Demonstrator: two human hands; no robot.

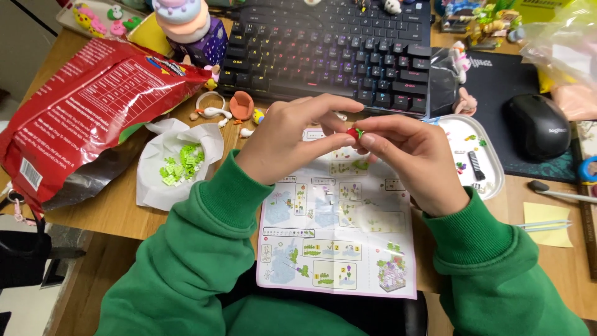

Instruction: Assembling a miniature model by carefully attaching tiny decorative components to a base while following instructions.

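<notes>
Both hands meet over the top of the instruction sheet point(339, 211) at the table's near edge — the left hand point(289, 140) and right hand point(410, 158) pinch a tiny red-and-green brick piece point(355, 132) between fingertips, seemingly mid-assembly — pressing it together likely wants fine, steady alignment.

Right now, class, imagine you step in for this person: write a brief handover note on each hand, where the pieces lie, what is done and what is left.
Left hand and right hand: together pinching a tiny red piece with a green bit over the instruction sheet.
Pieces: light green bricks on an opened white bag left of the sheet; a few small parts on the white tray to the right.
Done: the small red and green assembly is in hand.
Left: the loose green bricks and tray parts are unused; how far through the sheet's steps cannot be told.
</notes>
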